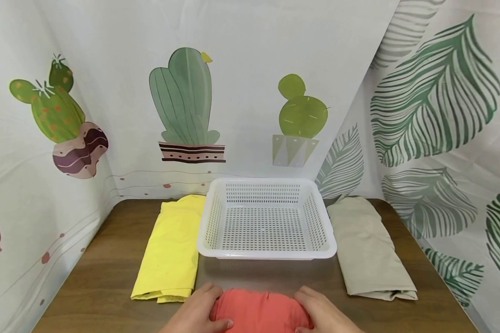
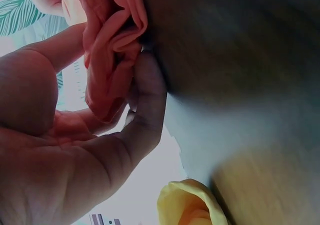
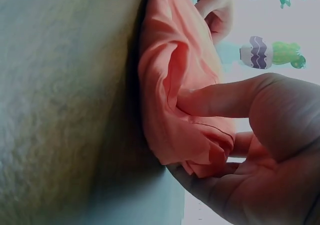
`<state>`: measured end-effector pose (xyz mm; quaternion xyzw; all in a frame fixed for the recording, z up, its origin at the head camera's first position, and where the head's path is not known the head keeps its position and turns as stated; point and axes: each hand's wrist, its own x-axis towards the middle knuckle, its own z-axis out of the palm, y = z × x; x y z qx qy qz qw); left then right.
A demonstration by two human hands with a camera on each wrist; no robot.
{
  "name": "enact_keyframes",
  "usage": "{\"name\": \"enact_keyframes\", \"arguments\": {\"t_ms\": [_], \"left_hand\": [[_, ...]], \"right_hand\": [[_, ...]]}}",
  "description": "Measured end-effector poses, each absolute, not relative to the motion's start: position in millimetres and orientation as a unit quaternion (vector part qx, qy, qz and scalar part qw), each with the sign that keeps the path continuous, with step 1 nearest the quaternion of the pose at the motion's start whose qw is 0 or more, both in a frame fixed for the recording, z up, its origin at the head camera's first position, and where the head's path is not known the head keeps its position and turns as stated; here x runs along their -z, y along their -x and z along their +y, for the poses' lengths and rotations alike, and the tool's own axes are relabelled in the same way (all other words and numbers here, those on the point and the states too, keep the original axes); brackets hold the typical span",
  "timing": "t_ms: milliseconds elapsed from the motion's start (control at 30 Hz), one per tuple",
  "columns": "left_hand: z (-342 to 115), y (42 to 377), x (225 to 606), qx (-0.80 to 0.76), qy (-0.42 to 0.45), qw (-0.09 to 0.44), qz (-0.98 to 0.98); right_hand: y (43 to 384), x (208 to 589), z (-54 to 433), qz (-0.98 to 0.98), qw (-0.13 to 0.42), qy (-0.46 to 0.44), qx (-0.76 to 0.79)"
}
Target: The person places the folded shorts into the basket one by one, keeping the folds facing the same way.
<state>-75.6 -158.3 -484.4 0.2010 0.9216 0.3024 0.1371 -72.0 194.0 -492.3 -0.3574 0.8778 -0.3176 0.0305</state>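
Where both hands [image 1: 196, 312] [image 1: 324, 311] grip red cloth [image 1: 260, 313], it seems bunched; beyond stands a basket [image 1: 266, 254].

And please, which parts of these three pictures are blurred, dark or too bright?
Head: bright overall, the white basket quite crisp. Left wrist: tabletop blurred and dark, backdrop washed out. Right wrist: tabletop blurred too, dark shadow along the red cloth, backdrop pale.

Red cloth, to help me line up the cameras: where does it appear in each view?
Head: red cloth at bottom centre, between left hand and right hand.
Left wrist: top, left of centre.
Right wrist: near the middle, reaching the top edge.
Shared landmark: brown tabletop, in all three.
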Motion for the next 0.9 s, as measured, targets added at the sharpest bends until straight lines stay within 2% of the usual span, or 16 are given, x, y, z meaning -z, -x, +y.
{"name": "enact_keyframes", "arguments": {"t_ms": [300, 800, 900], "left_hand": [[-156.4, 79.7, 483.8, -0.361, -0.176, 0.195, 0.895], [-154.8, 80.6, 482.3, -0.383, -0.156, 0.223, 0.883], [-155.0, 81.4, 482.3, -0.39, -0.147, 0.234, 0.878]], "right_hand": [[73.8, 489.7, 192.7, 0.859, 0.073, 0.346, 0.371], [73.2, 492.4, 193.5, 0.807, 0.108, 0.357, 0.457], [72.8, 492.2, 192.8, 0.791, 0.13, 0.351, 0.484]]}}
